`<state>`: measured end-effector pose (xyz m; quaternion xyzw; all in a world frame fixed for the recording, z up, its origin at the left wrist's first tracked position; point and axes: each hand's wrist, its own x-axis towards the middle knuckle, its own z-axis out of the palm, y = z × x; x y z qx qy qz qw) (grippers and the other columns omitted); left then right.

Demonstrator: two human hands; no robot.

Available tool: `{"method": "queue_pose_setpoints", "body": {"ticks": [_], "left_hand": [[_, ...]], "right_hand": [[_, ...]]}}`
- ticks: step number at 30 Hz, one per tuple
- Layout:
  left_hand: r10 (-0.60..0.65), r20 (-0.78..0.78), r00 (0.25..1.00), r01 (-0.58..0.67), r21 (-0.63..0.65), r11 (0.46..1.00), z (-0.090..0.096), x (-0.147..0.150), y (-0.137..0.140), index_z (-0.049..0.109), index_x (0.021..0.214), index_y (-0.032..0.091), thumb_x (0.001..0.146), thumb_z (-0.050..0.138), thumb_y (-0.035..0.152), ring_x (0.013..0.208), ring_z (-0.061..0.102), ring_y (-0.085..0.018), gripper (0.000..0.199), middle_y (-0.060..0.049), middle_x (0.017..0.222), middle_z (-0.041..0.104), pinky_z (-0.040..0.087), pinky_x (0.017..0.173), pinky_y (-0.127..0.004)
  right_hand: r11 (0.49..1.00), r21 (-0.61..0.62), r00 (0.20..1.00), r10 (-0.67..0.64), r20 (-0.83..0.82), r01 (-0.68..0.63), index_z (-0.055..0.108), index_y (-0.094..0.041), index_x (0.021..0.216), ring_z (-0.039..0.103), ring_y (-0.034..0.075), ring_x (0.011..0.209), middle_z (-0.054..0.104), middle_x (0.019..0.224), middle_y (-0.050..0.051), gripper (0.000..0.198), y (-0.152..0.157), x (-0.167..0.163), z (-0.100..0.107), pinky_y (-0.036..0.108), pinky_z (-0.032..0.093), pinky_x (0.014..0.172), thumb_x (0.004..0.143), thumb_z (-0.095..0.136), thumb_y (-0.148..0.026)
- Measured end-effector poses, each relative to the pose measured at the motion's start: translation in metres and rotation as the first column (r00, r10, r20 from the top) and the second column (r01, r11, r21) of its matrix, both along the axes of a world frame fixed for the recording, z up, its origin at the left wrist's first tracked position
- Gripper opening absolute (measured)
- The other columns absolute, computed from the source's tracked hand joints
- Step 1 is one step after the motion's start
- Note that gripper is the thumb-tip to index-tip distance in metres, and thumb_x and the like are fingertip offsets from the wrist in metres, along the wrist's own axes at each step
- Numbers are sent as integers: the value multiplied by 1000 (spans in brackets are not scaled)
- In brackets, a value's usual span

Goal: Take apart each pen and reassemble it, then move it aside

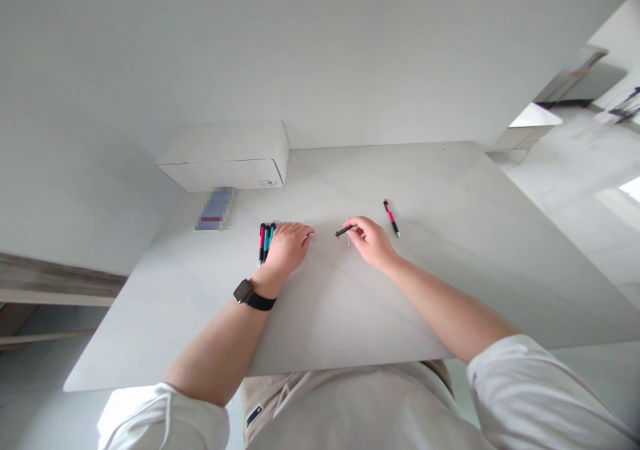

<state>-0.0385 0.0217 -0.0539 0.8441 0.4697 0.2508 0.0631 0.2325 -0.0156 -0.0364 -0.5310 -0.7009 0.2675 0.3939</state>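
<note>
My left hand [291,242] lies palm down over the right end of a row of pens, partly hiding them. Its thumb and forefinger are close together near a tiny pale piece that is too small to name. At the left of that row, a red-and-black pen [262,242] and teal-and-black pens [270,237] show. My right hand [369,238] pinches a black pen part [343,231] above the table. A thin white stick [349,242] lies upright in the view just under it. Right of that hand rests a pink-and-black pen [391,219].
The white table [310,323] meets a wall at the back. A white box [225,173] stands at the back left, with a blurred bluish packet [216,209] in front of it. The table's front edge is by my lap.
</note>
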Motion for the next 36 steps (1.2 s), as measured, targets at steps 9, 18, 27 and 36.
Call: {"method": "queue_pose_setpoints", "body": {"ticks": [9,18,27,36], "left_hand": [[7,-4,1000,-7,-3,1000,1,4,1,72,113,27,91,62,19,99,66,-31,26,-9,102,76,44,98,-47],[70,140,988,-77,42,996,16,9,-14,56,136,24,77,49,-1,118,63,-32,64,-13,129,64,46,105,-47],[65,212,975,-73,33,997,22,10,-17,55,136,24,81,51,3,117,63,-30,60,-13,130,62,48,105,-46],[36,238,971,-56,77,995,25,13,-18,50,142,22,88,53,7,114,64,-28,56,-14,134,61,50,105,-46]], "right_hand": [[1000,1,999,30,-27,-30,72,-26,112,64,17,83,70,113,6,21,9,0,16,33,54,85,97,57,-31],[975,-180,981,152,121,-129,67,-28,103,62,14,68,73,92,-1,13,29,-5,44,28,45,66,90,66,-30],[945,-301,892,241,382,-127,74,-28,87,68,23,84,77,93,5,14,74,-48,28,33,48,72,78,81,-20],[938,-347,824,214,525,-23,75,-25,86,68,24,84,77,90,7,10,87,-63,17,32,47,70,79,81,-22]]}}
